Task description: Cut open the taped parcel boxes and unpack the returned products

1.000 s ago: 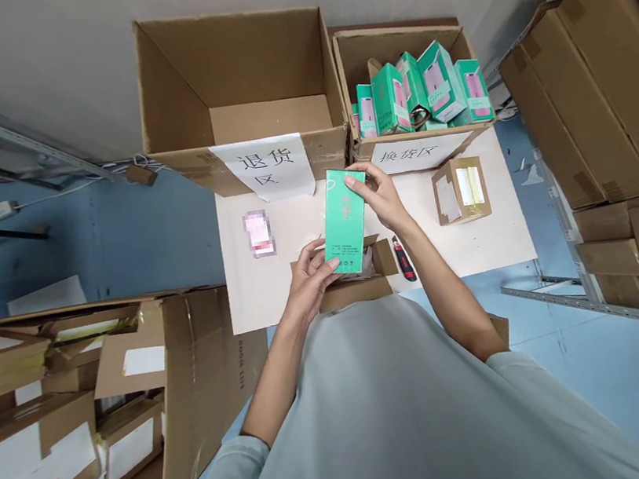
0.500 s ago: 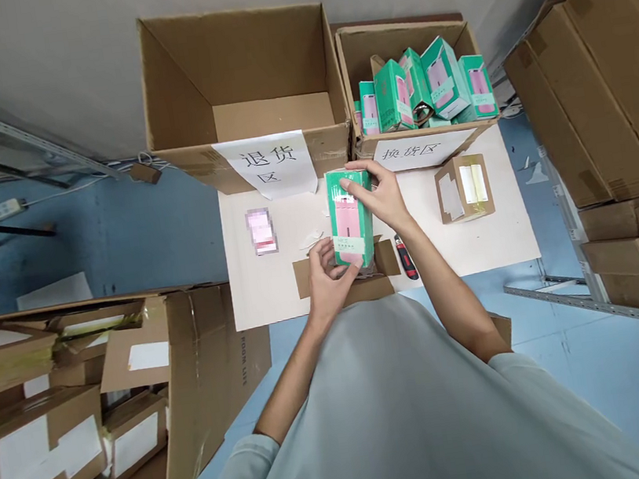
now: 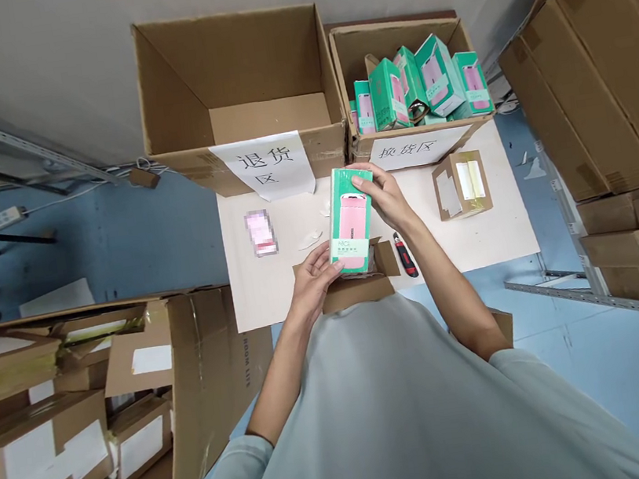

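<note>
A green product box with a pink device printed on its front is held up between both hands. My left hand grips its lower left edge, thumb on the front. At the upper right corner, my right hand has its thumb on the face and its fingers behind. Under the product box lies an opened brown carton, partly hidden by it and by my shirt. A red and black utility knife rests just right of that carton. Scraps of white paper lie to the left.
Behind the white table stand a large open carton with a paper sign and another carton full of green boxes. A small taped carton sits right, a pixelated pink item left. A big box of parcels stands lower left.
The product box has turned slightly in my hands, its top leaning right and its front facing me more squarely. My left hand has shifted a little left along its edge.
</note>
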`<state>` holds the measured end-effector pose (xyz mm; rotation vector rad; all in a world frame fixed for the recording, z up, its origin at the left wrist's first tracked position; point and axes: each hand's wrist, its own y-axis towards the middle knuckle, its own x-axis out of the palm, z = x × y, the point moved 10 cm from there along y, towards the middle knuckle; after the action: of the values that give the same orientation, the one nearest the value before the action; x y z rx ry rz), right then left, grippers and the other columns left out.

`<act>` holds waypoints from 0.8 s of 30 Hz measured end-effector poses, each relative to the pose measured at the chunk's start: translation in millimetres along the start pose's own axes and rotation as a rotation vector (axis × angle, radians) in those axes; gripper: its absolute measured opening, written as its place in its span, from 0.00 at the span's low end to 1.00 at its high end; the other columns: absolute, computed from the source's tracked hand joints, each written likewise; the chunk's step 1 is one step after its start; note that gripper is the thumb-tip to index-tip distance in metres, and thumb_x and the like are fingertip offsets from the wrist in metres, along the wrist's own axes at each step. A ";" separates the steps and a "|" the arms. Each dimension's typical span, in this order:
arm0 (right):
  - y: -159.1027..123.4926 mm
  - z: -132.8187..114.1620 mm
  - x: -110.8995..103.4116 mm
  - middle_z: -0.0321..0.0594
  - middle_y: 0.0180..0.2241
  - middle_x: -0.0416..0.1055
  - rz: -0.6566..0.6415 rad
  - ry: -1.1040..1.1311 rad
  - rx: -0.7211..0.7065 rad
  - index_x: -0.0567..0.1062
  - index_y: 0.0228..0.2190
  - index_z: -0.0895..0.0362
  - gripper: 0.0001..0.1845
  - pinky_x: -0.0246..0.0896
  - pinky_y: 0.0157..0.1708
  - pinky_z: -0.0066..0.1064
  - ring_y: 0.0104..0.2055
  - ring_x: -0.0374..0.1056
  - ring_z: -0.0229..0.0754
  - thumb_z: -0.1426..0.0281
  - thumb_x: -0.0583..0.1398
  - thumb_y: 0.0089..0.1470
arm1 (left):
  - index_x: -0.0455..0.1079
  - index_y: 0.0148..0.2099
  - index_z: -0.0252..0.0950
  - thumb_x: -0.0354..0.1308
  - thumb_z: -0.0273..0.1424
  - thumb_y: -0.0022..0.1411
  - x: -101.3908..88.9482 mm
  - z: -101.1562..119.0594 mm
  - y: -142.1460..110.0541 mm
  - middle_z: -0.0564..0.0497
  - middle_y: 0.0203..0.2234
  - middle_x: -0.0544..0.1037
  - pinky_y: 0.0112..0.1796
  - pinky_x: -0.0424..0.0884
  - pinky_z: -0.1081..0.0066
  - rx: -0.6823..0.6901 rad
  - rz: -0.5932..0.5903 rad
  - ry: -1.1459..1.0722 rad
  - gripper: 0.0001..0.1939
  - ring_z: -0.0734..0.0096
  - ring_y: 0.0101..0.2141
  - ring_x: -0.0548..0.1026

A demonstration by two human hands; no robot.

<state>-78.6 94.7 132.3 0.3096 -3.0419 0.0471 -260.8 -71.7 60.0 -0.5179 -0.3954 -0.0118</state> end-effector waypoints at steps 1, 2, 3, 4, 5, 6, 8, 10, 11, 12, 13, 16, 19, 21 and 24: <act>-0.3 -2.6 -1.1 0.40 0.56 0.84 -0.004 -0.025 -0.002 0.84 0.50 0.46 0.37 0.75 0.65 0.48 0.60 0.78 0.53 0.32 0.72 0.55 | 0.77 0.66 0.40 0.86 0.48 0.52 -0.6 1.3 0.8 0.40 0.59 0.85 0.63 0.80 0.48 0.018 0.010 0.019 0.44 0.45 0.62 0.83; -0.5 -5.4 -2.4 0.41 0.57 0.83 -0.007 -0.062 -0.004 0.84 0.51 0.47 0.37 0.75 0.66 0.48 0.60 0.78 0.53 0.31 0.71 0.56 | 0.77 0.66 0.40 0.86 0.48 0.51 -1.2 3.8 1.6 0.40 0.60 0.84 0.63 0.80 0.48 0.046 0.027 0.048 0.45 0.45 0.62 0.83; -0.4 -8.4 -4.1 0.41 0.57 0.83 -0.009 -0.105 -0.009 0.83 0.52 0.47 0.38 0.74 0.66 0.49 0.61 0.77 0.54 0.31 0.70 0.56 | 0.76 0.66 0.40 0.86 0.48 0.51 -1.5 7.6 1.9 0.39 0.61 0.84 0.63 0.80 0.48 0.083 0.051 0.086 0.45 0.46 0.61 0.83; 0.0 -11.6 -6.4 0.41 0.57 0.83 -0.006 -0.149 -0.017 0.83 0.52 0.47 0.39 0.73 0.67 0.49 0.61 0.77 0.54 0.30 0.70 0.57 | 0.75 0.66 0.40 0.86 0.48 0.50 -1.4 12.4 1.6 0.39 0.62 0.83 0.62 0.81 0.49 0.126 0.083 0.134 0.45 0.46 0.61 0.83; 0.7 -14.8 -9.0 0.42 0.57 0.83 0.000 -0.189 -0.028 0.83 0.52 0.47 0.39 0.73 0.68 0.50 0.62 0.77 0.54 0.30 0.69 0.56 | 0.75 0.66 0.40 0.85 0.48 0.50 -0.5 17.9 0.3 0.39 0.62 0.82 0.61 0.82 0.50 0.172 0.122 0.189 0.46 0.47 0.60 0.83; 1.6 -17.8 -11.6 0.42 0.57 0.83 0.006 -0.222 -0.042 0.83 0.51 0.48 0.40 0.72 0.68 0.50 0.62 0.76 0.55 0.29 0.70 0.55 | 0.74 0.66 0.41 0.85 0.47 0.51 1.0 24.1 -2.1 0.40 0.63 0.81 0.59 0.83 0.51 0.221 0.167 0.251 0.45 0.48 0.59 0.83; 4.3 -22.9 -16.1 0.43 0.56 0.83 0.005 -0.270 -0.069 0.83 0.50 0.48 0.41 0.70 0.69 0.52 0.62 0.76 0.56 0.29 0.72 0.52 | 0.73 0.67 0.42 0.84 0.45 0.54 7.4 37.5 -9.7 0.40 0.63 0.79 0.57 0.84 0.53 0.321 0.257 0.402 0.43 0.48 0.60 0.82; 7.0 -26.2 -19.8 0.43 0.55 0.84 -0.013 -0.306 -0.087 0.84 0.50 0.48 0.41 0.70 0.69 0.53 0.62 0.76 0.56 0.31 0.74 0.50 | 0.73 0.68 0.44 0.82 0.43 0.57 17.5 48.4 -18.4 0.40 0.64 0.77 0.56 0.85 0.55 0.406 0.317 0.542 0.41 0.48 0.62 0.79; 8.2 -27.8 -21.8 0.43 0.55 0.84 -0.024 -0.319 -0.095 0.84 0.49 0.48 0.40 0.70 0.69 0.53 0.62 0.77 0.56 0.32 0.75 0.51 | 0.73 0.68 0.44 0.82 0.42 0.58 22.8 51.4 -21.3 0.40 0.64 0.76 0.55 0.85 0.56 0.431 0.325 0.592 0.40 0.47 0.63 0.78; 9.1 -29.4 -24.3 0.43 0.54 0.84 -0.032 -0.324 -0.105 0.84 0.49 0.49 0.38 0.70 0.69 0.54 0.61 0.77 0.56 0.33 0.74 0.52 | 0.73 0.68 0.44 0.82 0.42 0.57 27.2 52.3 -22.7 0.40 0.63 0.75 0.54 0.85 0.56 0.441 0.319 0.620 0.40 0.47 0.64 0.77; 9.7 -30.9 -27.2 0.43 0.54 0.84 -0.037 -0.321 -0.116 0.84 0.49 0.49 0.37 0.70 0.68 0.54 0.61 0.77 0.56 0.33 0.74 0.54 | 0.73 0.68 0.44 0.82 0.42 0.57 30.3 51.2 -22.2 0.39 0.63 0.75 0.53 0.85 0.56 0.435 0.298 0.620 0.40 0.47 0.64 0.76; 9.7 -32.2 -36.8 0.44 0.54 0.85 -0.053 -0.276 -0.133 0.85 0.49 0.49 0.35 0.71 0.68 0.55 0.60 0.78 0.57 0.35 0.74 0.55 | 0.74 0.64 0.44 0.79 0.47 0.61 31.7 40.8 -10.5 0.40 0.63 0.77 0.54 0.84 0.56 0.342 0.180 0.484 0.34 0.47 0.65 0.77; 6.9 -27.8 -48.8 0.44 0.54 0.85 -0.051 -0.207 -0.119 0.85 0.49 0.49 0.34 0.72 0.67 0.54 0.60 0.79 0.57 0.37 0.75 0.54 | 0.74 0.58 0.43 0.78 0.51 0.62 29.5 26.1 9.5 0.40 0.62 0.80 0.60 0.81 0.54 0.174 0.025 0.292 0.30 0.48 0.64 0.79; 4.2 -24.3 -58.0 0.44 0.54 0.85 -0.040 -0.173 -0.104 0.85 0.49 0.49 0.33 0.72 0.68 0.54 0.61 0.80 0.57 0.38 0.75 0.55 | 0.75 0.54 0.42 0.81 0.50 0.58 30.3 17.9 21.5 0.41 0.58 0.83 0.60 0.80 0.52 0.063 -0.057 0.226 0.31 0.49 0.60 0.82; 2.9 -19.4 -71.4 0.45 0.56 0.85 -0.035 -0.155 -0.071 0.85 0.49 0.49 0.32 0.72 0.69 0.54 0.62 0.80 0.58 0.37 0.74 0.57 | 0.77 0.51 0.41 0.85 0.47 0.52 36.3 12.7 35.7 0.42 0.53 0.85 0.58 0.81 0.53 -0.022 -0.103 0.201 0.32 0.51 0.55 0.84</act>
<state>-7.9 112.5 145.5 0.3772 -3.1814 -0.0910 -227.9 -31.2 66.4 -0.5120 -0.2254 -0.1661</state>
